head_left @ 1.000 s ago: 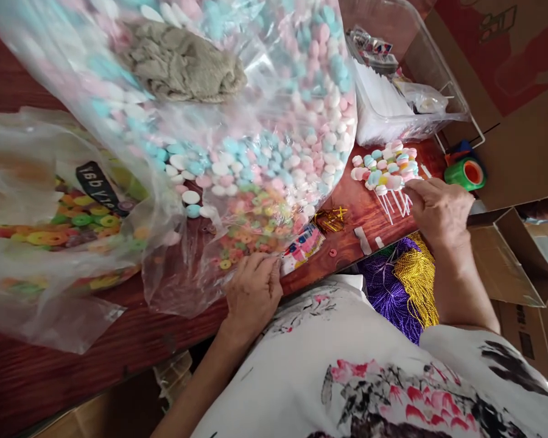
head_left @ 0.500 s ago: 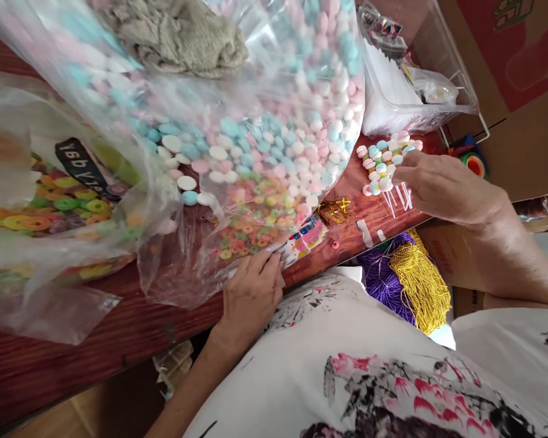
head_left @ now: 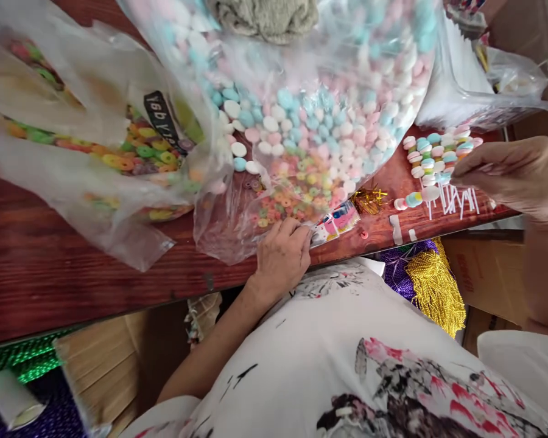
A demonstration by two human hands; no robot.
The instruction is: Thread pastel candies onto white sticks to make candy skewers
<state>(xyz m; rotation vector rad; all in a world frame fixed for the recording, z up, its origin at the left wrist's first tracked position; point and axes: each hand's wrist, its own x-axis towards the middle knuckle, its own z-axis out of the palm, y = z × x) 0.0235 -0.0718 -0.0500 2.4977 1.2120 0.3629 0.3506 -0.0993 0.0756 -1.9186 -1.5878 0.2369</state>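
My right hand has thumb and forefinger pinched together beside the candy, at the end of a stick of candy strung with pink, blue, yellow and white pieces. Its grip on the stick is partly hidden by the fingers. Behind lies a pile of similar candy sticks, their white stick ends pointing toward me. Palm down at the table's front edge rests my left hand, fingers lying at the end of a printed packet; the thumb is mostly hidden.
A big clear bag of pastel candies and candy rings fills the middle; another bag of rings lies left. Gold twist ties lie near the packet. A clear bin stands back right. Purple and gold beads hang below the edge.
The view has shifted left, so table items appear farther right. My right hand has drawn toward me, with the candy stick now apart from the pile. My left hand stays by the packet.
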